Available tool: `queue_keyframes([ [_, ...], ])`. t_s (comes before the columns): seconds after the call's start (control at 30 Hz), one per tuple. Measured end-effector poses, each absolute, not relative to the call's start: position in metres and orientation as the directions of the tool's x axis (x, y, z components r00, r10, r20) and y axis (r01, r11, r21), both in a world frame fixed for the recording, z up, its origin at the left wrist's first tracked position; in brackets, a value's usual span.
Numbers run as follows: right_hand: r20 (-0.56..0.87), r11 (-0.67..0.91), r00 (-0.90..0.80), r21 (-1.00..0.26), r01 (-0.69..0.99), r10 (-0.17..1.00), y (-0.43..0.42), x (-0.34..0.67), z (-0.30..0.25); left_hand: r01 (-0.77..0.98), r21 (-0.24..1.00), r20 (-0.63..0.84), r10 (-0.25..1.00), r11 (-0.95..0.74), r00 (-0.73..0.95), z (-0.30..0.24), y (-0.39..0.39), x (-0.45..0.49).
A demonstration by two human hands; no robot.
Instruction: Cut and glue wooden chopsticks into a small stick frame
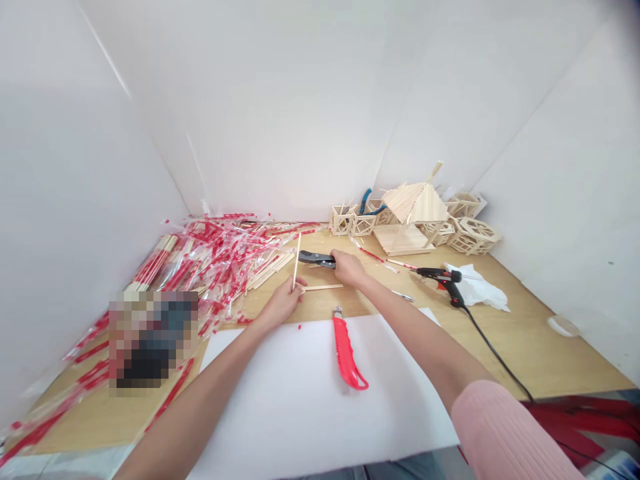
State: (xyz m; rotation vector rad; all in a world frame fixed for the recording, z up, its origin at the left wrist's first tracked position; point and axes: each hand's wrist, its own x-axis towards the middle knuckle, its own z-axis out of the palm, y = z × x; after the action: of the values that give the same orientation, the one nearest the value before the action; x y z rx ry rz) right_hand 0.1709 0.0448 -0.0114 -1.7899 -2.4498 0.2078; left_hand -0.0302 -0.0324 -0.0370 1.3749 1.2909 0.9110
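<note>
My left hand (284, 301) is closed around a wooden chopstick (297, 263) that stands nearly upright. My right hand (349, 268) grips a pair of dark grey hand shears (317, 259), whose jaws point left, close to the chopstick. Whether the jaws touch it I cannot tell. Another wooden stick (323, 287) lies level between my hands, its left end at my left fingers. Left of the shears is a pile of bare sticks (270, 272). A red-handled cutter (347, 353) rests on the white sheet (280, 400) between my forearms.
Red and clear chopstick wrappers (215, 243) heap at the left, behind a blurred-out patch (153, 343). Back right stand a stick-built house model (413, 213), lattice frames (473, 233) and blue-handled pliers (367, 201). A corded glue gun (445, 280) lies beside white tissue (483, 290). White walls enclose the table.
</note>
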Motion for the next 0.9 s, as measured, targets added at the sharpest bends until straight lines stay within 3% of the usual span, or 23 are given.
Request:
queue_keyframes([
  [0.13, -0.026, 0.365, -0.368, -0.084, 0.927, 0.929, 0.049, 0.172, -0.014, 0.509, 0.859, 0.088, 0.995, -0.05, -0.051, -0.03, -0.024, -0.054],
  [0.23, -0.061, 0.397, -0.4, -0.049, 0.916, 0.915, 0.049, 0.176, -0.011, 0.766, 0.643, 0.216, 0.955, 0.019, -0.205, -0.025, -0.015, -0.076],
  [0.33, -0.084, 0.4, -0.403, -0.052, 0.915, 0.911, 0.047, 0.183, -0.005, 0.864, 0.501, 0.28, 0.933, 0.058, -0.225, -0.024, -0.01, -0.089],
  [0.47, -0.031, 0.346, -0.351, -0.111, 0.932, 0.936, 0.034, 0.195, 0.008, 0.858, 0.511, 0.399, 0.899, -0.054, -0.181, -0.022, -0.009, -0.09],
  [0.53, 0.048, 0.266, -0.265, -0.323, 0.908, 0.963, 0.021, 0.198, 0.016, 0.764, 0.628, 0.428, 0.887, -0.151, -0.176, -0.019, -0.01, -0.086],
  [0.6, 0.067, 0.163, -0.16, -0.681, 0.714, 0.985, 0.003, 0.198, 0.023, 0.556, 0.802, 0.366, 0.916, -0.22, -0.166, -0.015, -0.013, -0.079],
  [0.67, -0.036, 0.015, -0.143, -0.941, 0.337, 0.989, -0.015, 0.194, 0.028, 0.312, 0.922, 0.272, 0.957, -0.229, -0.101, -0.009, -0.019, -0.068],
  [0.7, -0.108, -0.082, -0.18, -0.986, 0.147, 0.978, -0.024, 0.192, 0.029, 0.233, 0.946, 0.245, 0.968, -0.225, -0.06, -0.006, -0.024, -0.062],
  [0.77, -0.235, -0.279, -0.315, -0.954, -0.105, 0.92, -0.038, 0.186, 0.029, 0.217, 0.935, 0.29, 0.957, -0.281, -0.009, 0.001, -0.034, -0.048],
  [0.9, -0.406, -0.551, -0.489, -0.811, -0.196, 0.772, -0.049, 0.175, 0.02, 0.395, 0.755, 0.483, 0.851, -0.524, 0.206, 0.007, -0.047, -0.031],
])
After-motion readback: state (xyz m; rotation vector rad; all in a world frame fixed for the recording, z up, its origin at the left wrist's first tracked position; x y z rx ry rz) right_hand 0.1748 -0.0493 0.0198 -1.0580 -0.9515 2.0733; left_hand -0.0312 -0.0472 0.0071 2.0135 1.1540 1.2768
